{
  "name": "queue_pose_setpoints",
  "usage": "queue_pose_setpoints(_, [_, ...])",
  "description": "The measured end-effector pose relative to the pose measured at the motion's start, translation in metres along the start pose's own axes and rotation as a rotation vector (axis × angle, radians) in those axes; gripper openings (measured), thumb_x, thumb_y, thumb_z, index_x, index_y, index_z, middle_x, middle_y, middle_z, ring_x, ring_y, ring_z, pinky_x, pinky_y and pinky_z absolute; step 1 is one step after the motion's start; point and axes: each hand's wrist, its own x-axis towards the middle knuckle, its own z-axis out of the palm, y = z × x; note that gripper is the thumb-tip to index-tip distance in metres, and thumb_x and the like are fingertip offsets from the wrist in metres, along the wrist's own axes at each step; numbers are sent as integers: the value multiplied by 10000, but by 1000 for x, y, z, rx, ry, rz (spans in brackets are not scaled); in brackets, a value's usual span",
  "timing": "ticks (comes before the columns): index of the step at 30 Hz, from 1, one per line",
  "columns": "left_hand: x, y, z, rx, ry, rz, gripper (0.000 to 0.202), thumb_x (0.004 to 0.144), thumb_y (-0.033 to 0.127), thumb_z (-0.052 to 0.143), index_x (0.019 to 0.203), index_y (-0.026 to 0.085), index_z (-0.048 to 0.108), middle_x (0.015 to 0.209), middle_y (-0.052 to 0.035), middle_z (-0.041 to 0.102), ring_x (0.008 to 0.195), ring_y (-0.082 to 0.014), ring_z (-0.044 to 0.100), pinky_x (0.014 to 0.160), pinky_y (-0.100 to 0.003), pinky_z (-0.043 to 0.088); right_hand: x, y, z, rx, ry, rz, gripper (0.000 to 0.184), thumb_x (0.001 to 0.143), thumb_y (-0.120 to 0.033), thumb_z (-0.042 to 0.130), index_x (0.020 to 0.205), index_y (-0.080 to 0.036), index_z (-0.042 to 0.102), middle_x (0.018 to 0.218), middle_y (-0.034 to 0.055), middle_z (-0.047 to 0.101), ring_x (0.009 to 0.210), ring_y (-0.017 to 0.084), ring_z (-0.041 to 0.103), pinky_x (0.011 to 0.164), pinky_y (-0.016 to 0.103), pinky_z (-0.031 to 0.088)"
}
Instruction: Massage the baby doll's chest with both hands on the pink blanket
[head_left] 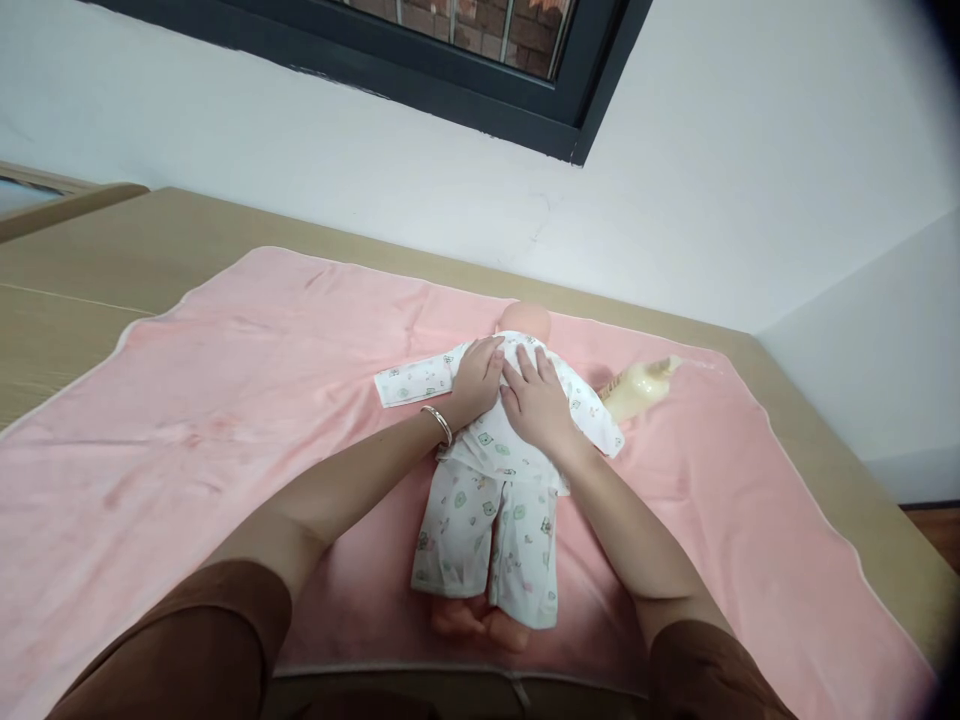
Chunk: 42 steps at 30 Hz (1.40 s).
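Observation:
A baby doll [491,455] in white patterned pajamas lies face down on a pink blanket [322,340], its head toward the wall and its bare feet toward me. My left hand [478,380], with a bracelet at the wrist, rests on the left of the doll's upper back. On the right of the back, my right hand [538,400] lies flat with its fingers spread. Both hands are open and touch the pajama top. The doll's sleeves stretch out to either side, and its face is hidden.
A pale yellow bottle [637,388] with a pump lies on the blanket beside the doll's right-hand sleeve. The blanket covers much of a wooden table [202,230] that stands against a white wall [450,200]. A dark-framed window [480,90] is above.

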Motion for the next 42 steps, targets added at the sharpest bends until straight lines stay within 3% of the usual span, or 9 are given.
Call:
queue_pose_setpoints(2, [1, -1, 1, 6, -5, -6, 513, 1056, 435, 237, 1250, 154, 620, 1296, -142, 684, 1245, -245, 605, 1134, -462, 449, 7, 14, -1, 58, -65, -141, 496, 1039, -361, 372, 1517, -280, 478, 1654, 28, 347, 1576, 306, 149, 1264, 553, 119])
queue_pose_setpoints(4, [2, -1, 1, 11, -14, -8, 466, 1050, 401, 267, 1248, 169, 618, 1294, -131, 687, 1239, -240, 610, 1130, -456, 450, 14, 30, 0, 131, -77, -192, 473, 1042, -395, 378, 1490, -311, 507, 1629, -7, 395, 1569, 252, 198, 1271, 522, 123])
queue_pose_setpoints(8, [3, 1, 1, 17, -30, -8, 426, 1037, 357, 304, 1252, 165, 617, 1305, -131, 683, 1259, -244, 598, 1148, -462, 434, 19, 43, 4, 229, 40, -69, 492, 1040, -428, 355, 1477, -273, 517, 1631, 29, 391, 1547, 233, 264, 1247, 507, 206])
queue_pose_setpoints(13, [4, 1, 2, 56, -57, -29, 382, 1015, 330, 374, 1253, 180, 632, 1306, -110, 682, 1261, -247, 593, 1158, -467, 429, 14, 31, 6, 211, 108, 122, 498, 1004, -405, 415, 1438, -194, 541, 1555, 99, 497, 1465, 272, 398, 1228, 503, 233])
queue_pose_setpoints(19, [7, 2, -1, 163, -149, 80, 429, 965, 207, 389, 1339, 154, 593, 1395, -122, 625, 1345, -252, 527, 1211, -457, 363, 12, 23, 3, 163, 158, 264, 490, 1007, -406, 399, 1400, -155, 552, 1455, 136, 585, 1370, 296, 480, 1198, 488, 250])
queue_pose_setpoints(27, [7, 0, 3, 252, -151, 50, 415, 989, 345, 428, 1341, 180, 572, 1367, -140, 626, 1337, -311, 527, 1192, -523, 363, 14, 23, 0, 76, 116, 388, 484, 1015, -448, 364, 1336, -154, 576, 1323, 174, 649, 1272, 336, 542, 1114, 508, 323])
queue_pose_setpoints(31, [5, -2, 6, 236, -133, 36, 416, 990, 387, 443, 1337, 198, 569, 1365, -138, 628, 1372, -326, 502, 1211, -547, 331, 9, 16, -3, -118, 156, 392, 475, 1022, -460, 358, 1239, -141, 635, 1191, 193, 694, 1135, 353, 617, 1150, 595, 238])
queue_pose_setpoints(35, [5, -1, 5, 221, -119, 33, 413, 988, 370, 445, 1332, 186, 581, 1353, -145, 633, 1382, -330, 494, 1211, -540, 335, 3, 10, -4, -262, 180, 334, 516, 1040, -436, 294, 1122, -106, 682, 1022, 195, 728, 1014, 339, 661, 1198, 586, 152])
queue_pose_setpoints(42, [7, 4, 2, 275, -179, 56, 424, 959, 278, 427, 1348, 164, 551, 1444, -157, 580, 1427, -331, 451, 1219, -547, 313, 9, 15, -3, -186, 113, 342, 469, 1033, -411, 311, 1149, -110, 651, 1098, 203, 722, 1070, 343, 655, 1184, 567, 194])
